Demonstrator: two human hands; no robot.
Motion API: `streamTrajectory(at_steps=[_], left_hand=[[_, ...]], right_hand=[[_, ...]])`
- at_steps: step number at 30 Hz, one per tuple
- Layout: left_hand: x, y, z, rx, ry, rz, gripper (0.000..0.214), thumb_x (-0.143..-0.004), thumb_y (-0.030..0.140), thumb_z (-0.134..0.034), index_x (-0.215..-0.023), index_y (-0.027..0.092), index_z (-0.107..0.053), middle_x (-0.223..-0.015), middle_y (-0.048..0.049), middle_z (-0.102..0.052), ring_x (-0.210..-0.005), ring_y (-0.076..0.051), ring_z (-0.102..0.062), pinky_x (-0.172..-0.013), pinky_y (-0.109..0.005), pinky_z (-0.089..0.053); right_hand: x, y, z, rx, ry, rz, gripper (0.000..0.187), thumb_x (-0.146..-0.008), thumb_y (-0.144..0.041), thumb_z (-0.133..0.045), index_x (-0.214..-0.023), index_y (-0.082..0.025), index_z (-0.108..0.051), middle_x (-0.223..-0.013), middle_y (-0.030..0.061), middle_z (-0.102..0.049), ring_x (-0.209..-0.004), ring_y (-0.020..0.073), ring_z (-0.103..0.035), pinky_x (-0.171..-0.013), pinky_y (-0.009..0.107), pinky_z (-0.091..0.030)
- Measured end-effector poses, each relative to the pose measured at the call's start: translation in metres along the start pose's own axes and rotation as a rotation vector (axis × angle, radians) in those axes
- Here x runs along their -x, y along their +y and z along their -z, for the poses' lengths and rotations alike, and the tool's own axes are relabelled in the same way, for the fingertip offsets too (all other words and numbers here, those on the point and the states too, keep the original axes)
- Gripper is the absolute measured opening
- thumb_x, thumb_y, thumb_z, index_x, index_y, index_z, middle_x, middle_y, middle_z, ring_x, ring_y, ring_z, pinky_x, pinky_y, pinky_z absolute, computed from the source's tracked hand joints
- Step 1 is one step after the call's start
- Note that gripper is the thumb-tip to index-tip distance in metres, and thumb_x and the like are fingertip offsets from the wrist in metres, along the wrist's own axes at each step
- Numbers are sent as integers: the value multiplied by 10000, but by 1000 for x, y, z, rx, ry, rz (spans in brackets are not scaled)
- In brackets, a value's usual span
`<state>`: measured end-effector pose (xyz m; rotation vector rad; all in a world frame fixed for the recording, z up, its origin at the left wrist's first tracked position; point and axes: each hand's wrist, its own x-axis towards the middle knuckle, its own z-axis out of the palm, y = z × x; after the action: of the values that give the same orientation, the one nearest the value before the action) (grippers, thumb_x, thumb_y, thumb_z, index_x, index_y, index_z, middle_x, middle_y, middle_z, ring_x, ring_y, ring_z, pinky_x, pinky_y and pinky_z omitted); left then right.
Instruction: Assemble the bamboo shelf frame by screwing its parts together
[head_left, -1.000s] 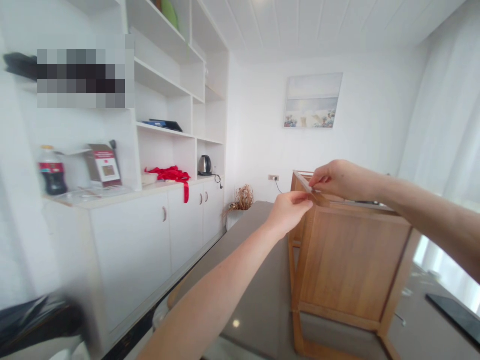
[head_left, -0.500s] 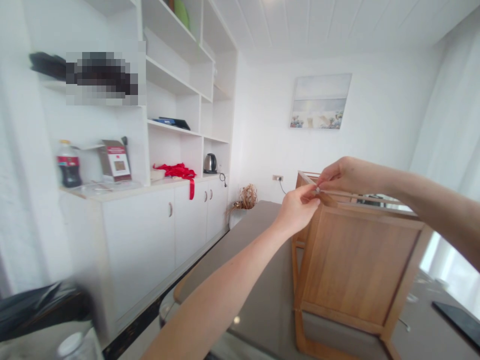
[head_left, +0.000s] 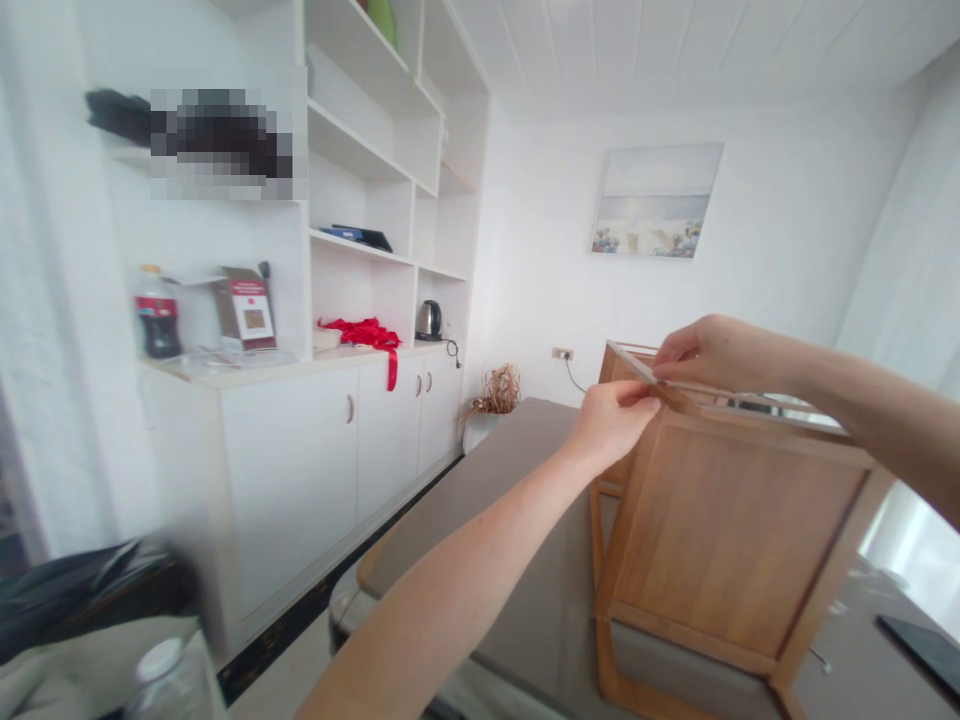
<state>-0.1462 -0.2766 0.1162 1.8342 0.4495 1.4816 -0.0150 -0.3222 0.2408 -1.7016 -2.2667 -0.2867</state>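
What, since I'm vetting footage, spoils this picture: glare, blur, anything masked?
Head view: the curtain glares low at far right; head view: the black plastic at lower left looks soft; head view: a pixelated patch hides part of the shelving; head view: fine detail between the left hand and right hand is unclear.

The left hand (head_left: pixel 611 425) and right hand (head_left: pixel 724 352) are touching a wooden frame (head_left: pixel 739 535) near its top corner while it is standing on a bench (head_left: pixel 506 490).
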Motion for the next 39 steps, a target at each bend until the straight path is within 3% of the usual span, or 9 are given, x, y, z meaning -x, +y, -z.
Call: streamTrajectory(at_steps=[9,25,34,39], left_hand=[[-4,1,-6,-30,61,43,229,-759,234,-571,-915,144,-712,-857,-51,-701,-784,-161,-611,-702,-261,-449],[2,5,-9,86,134,126,242,-748,300,-598,-907,175,-732,-802,-19,-693,-770,-159,-582,-700,-268,-424],[1,-7,-10,89,133,96,222,-768,295,-581,-880,174,-729,-807,-24,-685,-795,-165,-581,-727,-279,-436],[2,-4,-6,86,92,95,221,-778,297,-570,-900,181,-713,-863,-30,-684,-820,-162,-586,-762,-295,-439]], right_hand=[[5,-2,-1,-8,36,-10,197,-699,-376,-568,-723,-234,-704,-638,-20,-673,-589,149,-584,-518,235,-414],[9,-1,-6,-46,44,80,191,-733,-387,-572,-751,-245,-698,-735,1,-707,-643,188,-616,-566,275,-442],[9,3,-8,-2,68,74,239,-724,-416,-554,-823,-249,-694,-765,-9,-703,-630,167,-601,-546,255,-420],[9,1,-6,-43,47,59,197,-732,-390,-564,-774,-252,-698,-752,0,-702,-664,196,-611,-574,280,-441]])
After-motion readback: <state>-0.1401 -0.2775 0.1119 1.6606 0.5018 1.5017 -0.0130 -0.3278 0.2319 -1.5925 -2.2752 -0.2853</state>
